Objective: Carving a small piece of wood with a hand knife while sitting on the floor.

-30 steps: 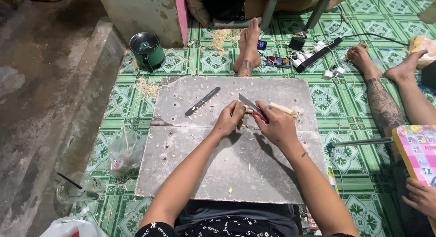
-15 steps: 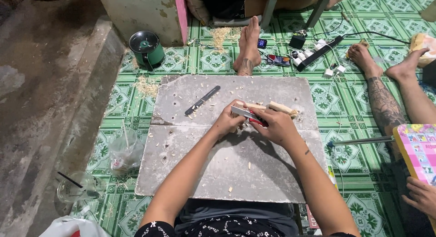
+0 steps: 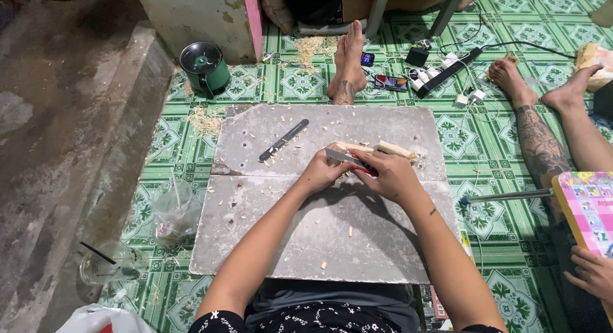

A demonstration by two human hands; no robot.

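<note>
A: where's the wood stick [image 3: 391,149] at?

B: near the board's [image 3: 268,243] far edge; left hand [image 3: 324,172] pinches it; right hand [image 3: 389,177] wraps a red-handled knife [image 3: 345,158], blade probably touching wood; spare knife [image 3: 283,140] lies toward the far-left corner.

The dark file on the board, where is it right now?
Head view: the dark file lies untouched on the grey board, upper left part, just left of the left hand.
</note>
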